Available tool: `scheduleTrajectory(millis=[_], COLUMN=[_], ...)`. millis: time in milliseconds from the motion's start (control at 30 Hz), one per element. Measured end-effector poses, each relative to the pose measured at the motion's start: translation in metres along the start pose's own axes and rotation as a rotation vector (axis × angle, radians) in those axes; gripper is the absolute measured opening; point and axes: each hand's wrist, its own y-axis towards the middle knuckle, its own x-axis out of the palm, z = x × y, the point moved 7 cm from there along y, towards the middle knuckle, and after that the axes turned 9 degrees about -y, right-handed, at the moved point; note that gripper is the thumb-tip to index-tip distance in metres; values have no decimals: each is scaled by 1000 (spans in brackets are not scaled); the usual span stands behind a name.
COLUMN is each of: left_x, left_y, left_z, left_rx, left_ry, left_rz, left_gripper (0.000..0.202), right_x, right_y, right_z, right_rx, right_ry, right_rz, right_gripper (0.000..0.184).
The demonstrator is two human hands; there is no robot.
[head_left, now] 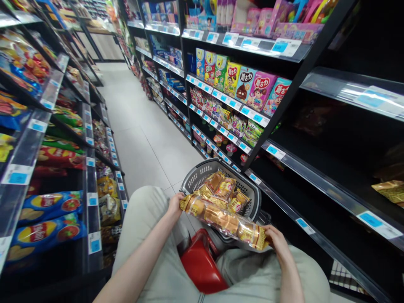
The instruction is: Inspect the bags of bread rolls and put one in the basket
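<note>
A long gold and clear pack of small breads [221,219] is stretched between my two hands, above the near rim of a grey shopping basket [193,176]. My left hand [175,205] grips its left end, fingers closed on the crimped wrapper. At the other end, my right hand [275,236] is closed round the gold edge. Inside the basket lie several more gold bread packs [224,187], partly covered by the one I hold. A red stool [203,263] shows between my knees, below the pack.
Bare black shelves [331,147] rise close on my right, with a gold packet [389,191] at the edge. Boxed snacks [244,84] fill the shelves farther ahead. Chip bags [50,206] line the left shelving. A tiled aisle [135,126] runs forward between them.
</note>
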Motion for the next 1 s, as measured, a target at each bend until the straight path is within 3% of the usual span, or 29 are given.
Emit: scheduleTrajectory(millis=[733,1000], left_x=[6,3], left_y=[-8,-7], left_z=[0,-5], left_rx=[-52,-136], left_ry=[-6,14], left_rz=[-12,11], left_gripper=[18,28], right_x=[-6,-6], right_y=[12,5], right_z=[8,3], right_rx=[-12,4], right_ry=[-62,-34], right_rz=[69,56], right_gripper=[28,37])
